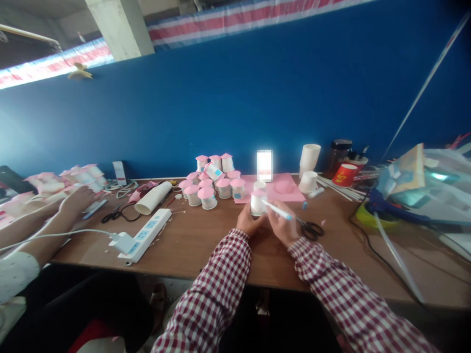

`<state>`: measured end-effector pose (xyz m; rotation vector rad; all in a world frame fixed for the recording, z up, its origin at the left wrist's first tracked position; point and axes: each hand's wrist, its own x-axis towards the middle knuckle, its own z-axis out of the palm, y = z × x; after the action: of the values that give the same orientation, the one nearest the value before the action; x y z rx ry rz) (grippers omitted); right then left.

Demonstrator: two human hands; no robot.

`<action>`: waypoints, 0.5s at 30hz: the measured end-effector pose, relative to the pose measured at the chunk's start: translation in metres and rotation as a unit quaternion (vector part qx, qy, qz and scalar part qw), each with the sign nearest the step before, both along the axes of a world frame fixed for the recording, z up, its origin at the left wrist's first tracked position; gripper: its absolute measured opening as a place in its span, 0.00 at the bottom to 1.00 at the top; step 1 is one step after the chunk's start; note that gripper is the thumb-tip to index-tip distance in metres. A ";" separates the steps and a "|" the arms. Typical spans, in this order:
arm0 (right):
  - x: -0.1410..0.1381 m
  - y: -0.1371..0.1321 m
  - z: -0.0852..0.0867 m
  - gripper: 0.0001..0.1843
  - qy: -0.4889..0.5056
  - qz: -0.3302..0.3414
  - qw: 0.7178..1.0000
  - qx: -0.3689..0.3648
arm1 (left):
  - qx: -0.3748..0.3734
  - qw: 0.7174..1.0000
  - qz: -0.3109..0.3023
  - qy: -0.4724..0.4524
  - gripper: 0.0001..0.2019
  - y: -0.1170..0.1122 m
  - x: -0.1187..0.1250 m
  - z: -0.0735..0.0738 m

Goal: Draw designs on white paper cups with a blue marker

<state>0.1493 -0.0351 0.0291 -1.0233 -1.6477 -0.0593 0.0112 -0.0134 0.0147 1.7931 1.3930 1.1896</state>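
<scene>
My left hand (249, 220) is closed around a white paper cup (258, 202) that stands upside down near the middle of the table. A marker pen (279, 211), white with a light blue end, is gripped in my right hand (285, 228), its tip at the cup's right side. Behind the cup lies a sheet of pink paper (294, 192) with a pink round piece (284, 187) on it. Black-handled scissors (312, 229) rest just right of my right hand. To the left stand several white cups with pink cone tops (208, 197).
A white power strip (149, 235) with a plugged-in charger (123, 242) lies left. Stacked white cups (309, 159), a red cup (345, 175), a dark jar (339, 154) and a plastic bag (441, 181) stand right. A co-worker's hands (75, 201) work at far left.
</scene>
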 end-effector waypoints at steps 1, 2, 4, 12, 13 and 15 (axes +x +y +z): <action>0.000 0.000 0.000 0.12 0.000 -0.001 1.000 0.002 | 0.000 1.000 0.000 0.000 0.26 0.000 0.000 0.000; 0.000 0.000 0.000 0.12 0.000 -0.001 1.000 0.003 | 0.001 1.000 0.000 0.000 0.26 0.000 0.000 0.000; 0.000 0.001 -0.001 0.12 0.002 -0.001 1.000 0.002 | 0.004 1.000 0.002 0.002 0.26 0.000 0.000 -0.001; 0.000 0.002 -0.001 0.12 0.002 -0.001 1.000 -0.003 | -0.004 1.000 0.005 0.019 0.26 -0.001 0.000 0.001; 0.000 0.002 -0.001 0.12 0.005 0.000 1.000 -0.004 | -0.005 1.000 0.006 0.021 0.26 -0.001 0.000 0.001; 0.000 0.002 -0.001 0.12 0.008 0.001 1.000 -0.005 | -0.008 1.000 0.007 0.024 0.26 -0.001 0.000 0.002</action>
<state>0.1494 -0.0332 0.0276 -1.0282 -1.6360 -0.0413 0.0111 -0.0145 0.0163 1.8140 1.4392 1.1464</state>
